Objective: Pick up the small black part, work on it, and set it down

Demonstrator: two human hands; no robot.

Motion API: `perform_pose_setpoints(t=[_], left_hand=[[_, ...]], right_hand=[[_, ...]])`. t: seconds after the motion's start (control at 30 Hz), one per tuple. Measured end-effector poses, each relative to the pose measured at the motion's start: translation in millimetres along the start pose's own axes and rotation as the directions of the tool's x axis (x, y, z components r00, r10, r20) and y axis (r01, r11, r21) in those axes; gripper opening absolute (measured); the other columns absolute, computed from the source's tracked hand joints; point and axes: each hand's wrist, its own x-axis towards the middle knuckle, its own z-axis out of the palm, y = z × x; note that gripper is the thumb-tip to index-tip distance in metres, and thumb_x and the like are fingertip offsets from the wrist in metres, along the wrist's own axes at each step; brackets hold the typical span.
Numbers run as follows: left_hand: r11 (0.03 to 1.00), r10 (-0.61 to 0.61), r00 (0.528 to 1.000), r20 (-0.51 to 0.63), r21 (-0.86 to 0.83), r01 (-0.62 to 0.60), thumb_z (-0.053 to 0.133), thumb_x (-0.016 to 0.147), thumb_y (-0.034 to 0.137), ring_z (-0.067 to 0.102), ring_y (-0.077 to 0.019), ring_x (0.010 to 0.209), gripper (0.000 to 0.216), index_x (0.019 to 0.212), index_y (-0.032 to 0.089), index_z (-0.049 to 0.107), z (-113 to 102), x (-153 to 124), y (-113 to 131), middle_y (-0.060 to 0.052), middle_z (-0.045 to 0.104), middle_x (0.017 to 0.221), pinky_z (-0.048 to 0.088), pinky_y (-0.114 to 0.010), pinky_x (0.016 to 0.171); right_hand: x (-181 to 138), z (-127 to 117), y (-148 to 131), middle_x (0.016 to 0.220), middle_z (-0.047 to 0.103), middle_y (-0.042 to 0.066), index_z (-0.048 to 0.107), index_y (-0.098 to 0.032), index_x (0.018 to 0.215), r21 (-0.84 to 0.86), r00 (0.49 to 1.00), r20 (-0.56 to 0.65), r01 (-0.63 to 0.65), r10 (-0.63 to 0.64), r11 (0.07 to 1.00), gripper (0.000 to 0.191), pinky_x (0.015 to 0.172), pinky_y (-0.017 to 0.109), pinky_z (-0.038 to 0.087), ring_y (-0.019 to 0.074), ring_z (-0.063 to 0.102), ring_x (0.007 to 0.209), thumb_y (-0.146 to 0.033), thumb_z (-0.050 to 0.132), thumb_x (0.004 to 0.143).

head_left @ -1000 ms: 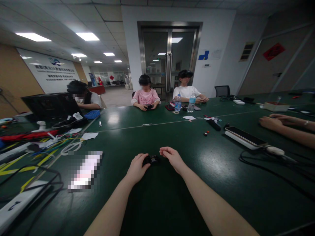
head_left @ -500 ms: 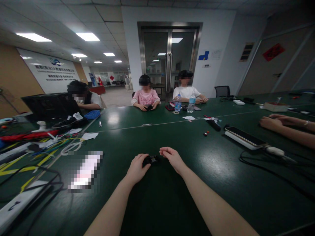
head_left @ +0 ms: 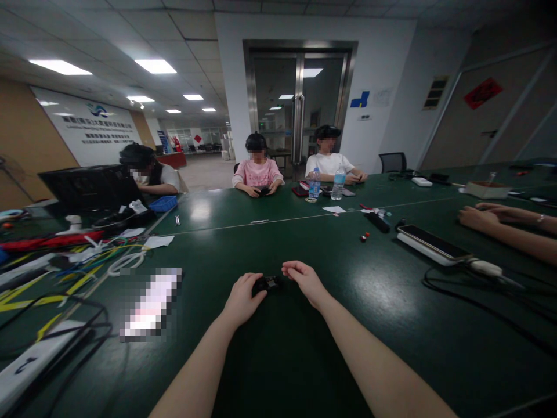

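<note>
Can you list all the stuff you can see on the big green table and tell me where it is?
small device: 1, black, between the two hands near the table's front middle
phone: 1, dark, lying on a white block to the right
cable: 1, black, right side of the table
water bottles: 2, clear, far middle
blue tray: 1, far left
wires: a tangle, yellow, white, red, green, left side
table: 1, dark green
seated people: 3, far side
co-worker's forearms: 2, right edge
left hand: 1, touching the device
right hand: 1, at the device's other end
</note>
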Motion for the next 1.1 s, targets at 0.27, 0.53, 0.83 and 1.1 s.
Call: perform_pose_setpoints(t=[0.27,0.53,0.83,1.1], left_hand=[[1.0,-0.014,1.0,0.013,0.003,0.014,0.05,0.078,0.038,0.044,-0.0207,0.115,0.045,0.121,0.024,0.046,0.8,0.8,-2.1,-0.004,0.048,0.125,0.035,-0.036,0.096],[0.999,-0.037,0.999,0.018,-0.017,0.037,0.048,0.079,0.038,0.045,-0.0219,0.113,0.043,0.119,0.022,0.049,-0.1,2.0,1.2,-0.006,0.05,0.123,0.034,-0.036,0.096],[1.0,0.017,1.0,-0.003,-0.012,-0.017,0.049,0.079,0.035,0.045,-0.0215,0.113,0.041,0.12,0.025,0.048,3.2,2.6,-5.3,-0.005,0.05,0.122,0.034,-0.037,0.096],[1.0,0.001,1.0,-0.011,-0.019,-0.001,0.05,0.079,0.035,0.045,-0.0209,0.113,0.043,0.121,0.026,0.046,4.9,3.1,-7.0,-0.004,0.05,0.123,0.035,-0.037,0.096]], right_hand=[[2.1,-0.8,2.9,0.099,0.063,0.003,0.061,-0.023,0.098,0.003,1.0,0.009,0.011,-0.011,1.0,0.023,0.085,0.034,0.044,0.0164,0.058,0.093,-0.027,0.05,0.078],[5.0,2.0,6.3,0.095,0.065,0.004,0.062,-0.02,0.097,0.034,1.0,-0.002,0.026,-0.026,0.999,0.024,0.085,0.033,0.043,0.0153,0.059,0.09,-0.029,0.053,0.076],[4.5,0.6,6.1,0.096,0.064,0.004,0.061,-0.021,0.098,0.014,1.0,0.002,0.02,-0.02,1.0,0.024,0.085,0.033,0.044,0.0158,0.059,0.091,-0.029,0.052,0.077],[4.1,-0.6,5.5,0.098,0.063,0.003,0.061,-0.022,0.099,-0.004,1.0,0.008,0.009,-0.009,1.0,0.024,0.085,0.033,0.044,0.0158,0.058,0.092,-0.027,0.05,0.078]])
